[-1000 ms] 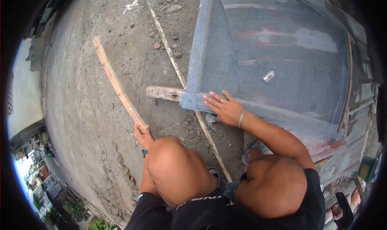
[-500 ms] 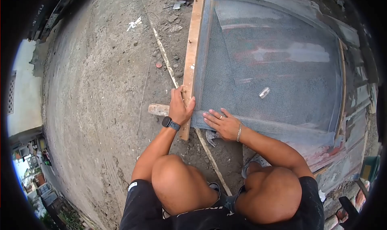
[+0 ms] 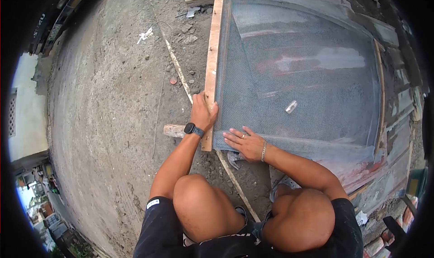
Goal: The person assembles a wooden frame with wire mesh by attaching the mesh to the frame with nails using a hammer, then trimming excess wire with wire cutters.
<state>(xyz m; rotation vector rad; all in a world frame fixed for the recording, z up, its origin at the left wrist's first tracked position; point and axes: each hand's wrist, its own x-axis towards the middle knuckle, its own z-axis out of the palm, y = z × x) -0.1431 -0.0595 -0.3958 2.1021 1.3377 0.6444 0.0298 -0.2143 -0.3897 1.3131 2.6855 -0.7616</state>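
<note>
My left hand is wrapped round the near part of a long wooden strip, thumb on its right side. Several nails stick up along the strip, which lies on the left edge of a blue-grey mesh sheet. Flat on the mesh's near edge, just right of the strip, rests my right hand with fingers stretched out. A small whitish piece lies on the mesh. Below the near edge, a grey curved object is partly hidden.
A short wooden piece pokes out left of the strip. A thin, paint-spotted pole runs along the dirt ground and under the frame. A wooden edge borders the mesh's right side. Part of a vehicle shows at the upper left.
The view has shifted slightly. My right hand has slid a little toward me along the mesh's near edge. My left hand keeps its grip on the wooden strip.
</note>
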